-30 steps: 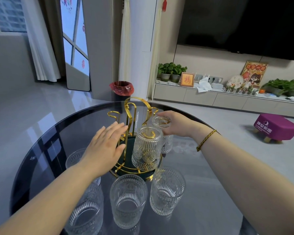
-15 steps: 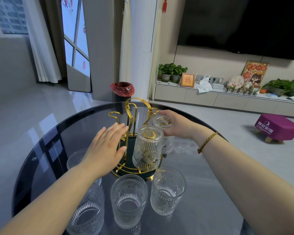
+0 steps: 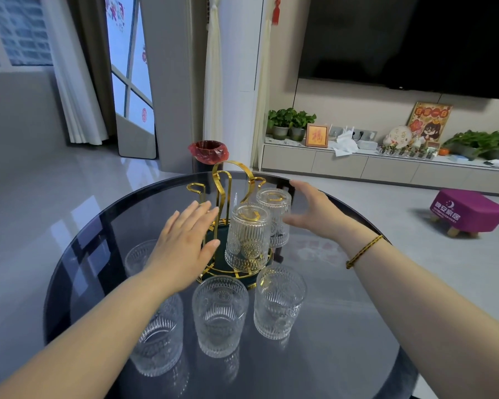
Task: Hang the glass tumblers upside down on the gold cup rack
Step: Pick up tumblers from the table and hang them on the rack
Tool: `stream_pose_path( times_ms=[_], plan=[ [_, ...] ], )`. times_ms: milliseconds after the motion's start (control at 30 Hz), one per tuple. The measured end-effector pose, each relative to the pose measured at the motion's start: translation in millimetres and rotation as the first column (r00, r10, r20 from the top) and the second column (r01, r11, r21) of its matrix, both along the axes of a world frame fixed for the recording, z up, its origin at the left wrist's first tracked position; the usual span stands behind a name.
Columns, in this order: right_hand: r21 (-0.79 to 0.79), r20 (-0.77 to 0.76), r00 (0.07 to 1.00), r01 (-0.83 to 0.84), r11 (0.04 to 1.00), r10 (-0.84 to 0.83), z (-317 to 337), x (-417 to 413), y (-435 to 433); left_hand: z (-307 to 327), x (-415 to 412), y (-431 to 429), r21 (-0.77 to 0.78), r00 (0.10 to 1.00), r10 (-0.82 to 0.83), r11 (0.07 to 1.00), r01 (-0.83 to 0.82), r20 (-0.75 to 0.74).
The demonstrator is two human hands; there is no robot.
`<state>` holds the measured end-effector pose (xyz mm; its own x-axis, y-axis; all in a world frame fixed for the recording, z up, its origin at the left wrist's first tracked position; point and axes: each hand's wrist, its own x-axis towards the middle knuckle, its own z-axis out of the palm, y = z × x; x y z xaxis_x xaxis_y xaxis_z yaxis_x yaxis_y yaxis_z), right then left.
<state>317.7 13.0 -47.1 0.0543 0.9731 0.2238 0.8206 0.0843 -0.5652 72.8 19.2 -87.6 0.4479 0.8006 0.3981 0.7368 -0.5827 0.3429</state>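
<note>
The gold cup rack (image 3: 224,180) stands mid-table on a dark green base. Two ribbed glass tumblers hang upside down on it: a near one (image 3: 247,237) and a far one (image 3: 274,214). Upright tumblers stand in front: one at the centre (image 3: 219,315), one to the right (image 3: 278,302), one at the left (image 3: 159,341) under my forearm, and another (image 3: 137,256) behind my left hand. My left hand (image 3: 182,246) lies flat and open against the rack's left side. Just right of the far hung tumbler, my right hand (image 3: 314,211) is open and apart from the glass.
The round dark glass table (image 3: 343,326) ends close behind the rack. Beyond it are a bin with a red bag (image 3: 208,151), a low TV cabinet (image 3: 386,165) with plants, and a purple stool (image 3: 467,210) on the floor at right.
My right hand has let go of the far tumbler, which now hangs on the rack, and has drawn back to the right with its fingers spread. My left hand stays by the rack.
</note>
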Motion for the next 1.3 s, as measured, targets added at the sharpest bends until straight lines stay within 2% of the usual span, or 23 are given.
stream_pose_path(
  times_ms=[167, 300, 467, 533, 633, 733, 867, 1000, 1100, 1233, 1300],
  plan=[
    [0.137, -0.185, 0.981, 0.091, 0.986, -0.064, -14, 0, -40, 4, 7, -56, 0.125, 0.978, -0.129, 0.986, 0.109, 0.166],
    [0.179, -0.307, 0.949, 0.134, 0.975, -0.074, -41, -7, -81, -6, 14, -101, 0.233, 0.968, -0.233, 0.951, 0.206, 0.096],
    [0.131, -0.400, 0.906, 0.208, 0.969, -0.140, -88, -16, -121, -49, 18, -137, 0.201, 0.957, -0.285, 0.942, 0.268, 0.059],
    [0.078, -0.394, 0.903, 0.220, 0.972, -0.173, -106, -19, -132, -68, 18, -146, 0.198, 0.962, -0.272, 0.943, 0.268, -0.010],
    [-0.028, -0.363, 0.904, 0.231, 0.973, -0.225, -131, -25, -142, -93, 19, -155, 0.076, 0.971, -0.224, 0.970, 0.230, -0.079],
    [-0.118, -0.224, 0.932, 0.263, 0.958, -0.284, -146, -34, -140, -107, 22, -156, -0.059, 0.981, -0.179, 0.983, 0.175, -0.073],
    [-0.153, -0.022, 0.948, 0.311, 0.938, -0.318, -155, -49, -130, -117, 24, -148, -0.180, 0.966, -0.191, 0.971, 0.159, -0.175],
    [-0.186, -0.016, 0.933, 0.350, 0.918, -0.358, -159, -61, -116, -122, 24, -144, -0.192, 0.961, -0.184, 0.971, 0.144, -0.207],
    [-0.185, -0.074, 0.919, 0.370, 0.911, -0.388, -159, -63, -107, -124, 24, -143, -0.190, 0.966, -0.181, 0.971, 0.146, -0.182],
    [-0.134, -0.117, 0.911, 0.379, 0.916, -0.394, -158, -64, -102, -125, 23, -143, -0.181, 0.975, -0.183, 0.971, 0.158, -0.129],
    [-0.124, -0.105, 0.912, 0.383, 0.915, -0.396, -157, -63, -101, -126, 23, -142, -0.177, 0.972, -0.180, 0.972, 0.153, -0.149]
  ],
)
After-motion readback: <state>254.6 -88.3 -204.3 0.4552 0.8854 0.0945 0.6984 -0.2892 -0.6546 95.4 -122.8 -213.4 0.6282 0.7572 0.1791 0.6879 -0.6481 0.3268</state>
